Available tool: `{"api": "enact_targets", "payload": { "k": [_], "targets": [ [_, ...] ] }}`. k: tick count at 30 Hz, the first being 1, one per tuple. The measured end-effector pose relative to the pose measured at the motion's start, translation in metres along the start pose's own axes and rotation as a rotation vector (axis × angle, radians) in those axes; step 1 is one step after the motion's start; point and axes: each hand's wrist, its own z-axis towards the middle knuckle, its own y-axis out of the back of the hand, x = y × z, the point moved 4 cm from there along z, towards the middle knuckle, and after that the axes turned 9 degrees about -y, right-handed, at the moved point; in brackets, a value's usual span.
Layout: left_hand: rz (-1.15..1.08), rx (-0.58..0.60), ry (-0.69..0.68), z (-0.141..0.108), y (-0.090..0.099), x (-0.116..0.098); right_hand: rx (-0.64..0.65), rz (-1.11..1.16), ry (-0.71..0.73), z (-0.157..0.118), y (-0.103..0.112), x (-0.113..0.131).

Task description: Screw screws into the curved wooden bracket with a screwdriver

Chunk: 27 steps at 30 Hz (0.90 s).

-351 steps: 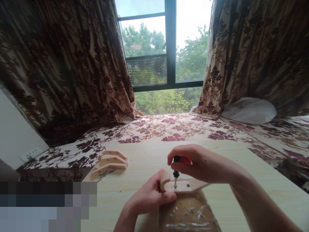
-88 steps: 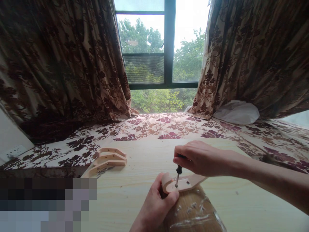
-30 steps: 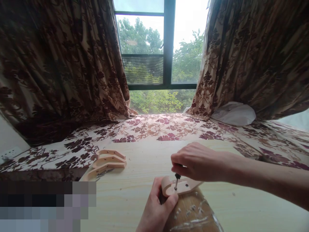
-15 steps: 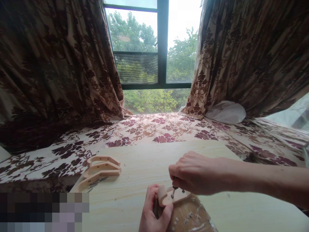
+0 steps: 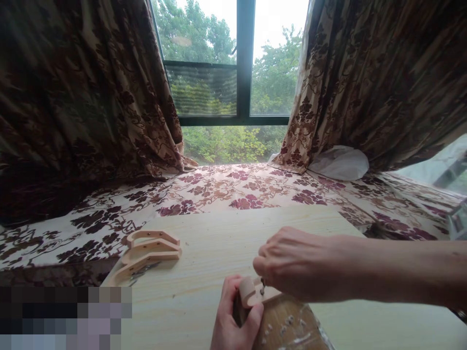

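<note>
My left hand point(image 5: 235, 318) grips the rounded end of a pale wooden piece point(image 5: 251, 293), its thumb in front and its fingers behind. That piece rests on a worn brown block point(image 5: 290, 325) with white specks. My right hand point(image 5: 288, 265) is closed above it around a small tool, whose dark metal tip point(image 5: 262, 288) points down at the wood; the rest of the tool is hidden in the fist. Several curved wooden pieces point(image 5: 155, 245) with small dark holes lie together on the left of the pale board point(image 5: 204, 243).
Floral cloth point(image 5: 219, 187) covers the surface behind the board. Patterned curtains point(image 5: 120, 97) hang on both sides of a window point(image 5: 244, 73). A white plastic bag point(image 5: 341, 163) lies at the foot of the right curtain. The lower left corner is pixelated.
My right hand and forearm sit slightly lower over the wooden piece, and less of the tool shows below the fist. The whole view has shifted a little. My left hand keeps its hold.
</note>
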Motion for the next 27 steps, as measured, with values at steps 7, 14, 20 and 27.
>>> {"api": "enact_targets", "payload": {
  "k": [7, 14, 20, 27],
  "targets": [
    [-0.001, -0.001, 0.009, 0.000, 0.001, -0.008, 0.052, 0.011, -0.090, 0.001, 0.008, -0.005],
    [0.004, -0.014, 0.023, 0.000, 0.000, -0.007, -0.038, -0.037, 0.061, 0.002, 0.007, 0.005],
    [0.017, -0.007, -0.010, 0.001, 0.001, -0.009, 0.078, -0.012, -0.070, 0.006, 0.005, -0.002],
    [-0.010, -0.002, -0.007, 0.000, 0.001, -0.010, 0.070, 0.021, -0.113, 0.001, 0.010, -0.006]
  ]
}}
